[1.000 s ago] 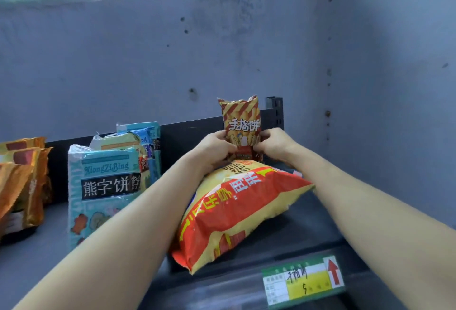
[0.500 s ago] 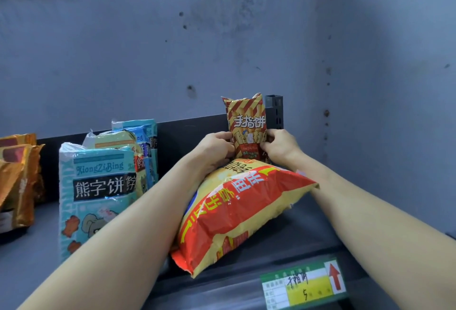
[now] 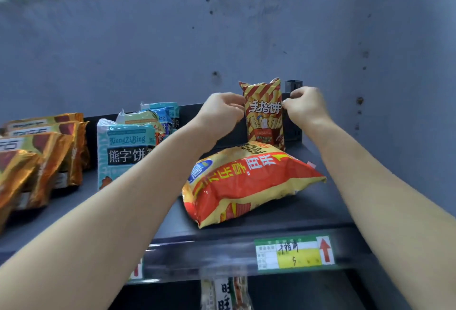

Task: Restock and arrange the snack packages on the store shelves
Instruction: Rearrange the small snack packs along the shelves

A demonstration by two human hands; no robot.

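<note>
Partly done: left hand (image 3: pixel 222 109) and right hand (image 3: pixel 304 106) pinch the striped packet (image 3: pixel 264 114) upright; the big bag (image 3: pixel 249 183) lies flat, unsorted.

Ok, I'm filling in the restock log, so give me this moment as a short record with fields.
held: striped finger-biscuit pack, upright, at the back of the shelf
left hand: pinches its left edge
right hand: pinches its right edge
in front: red-and-yellow chip bag, lying flat
further left: teal bear-biscuit packs, gold packs
front lip: green price tag
</note>
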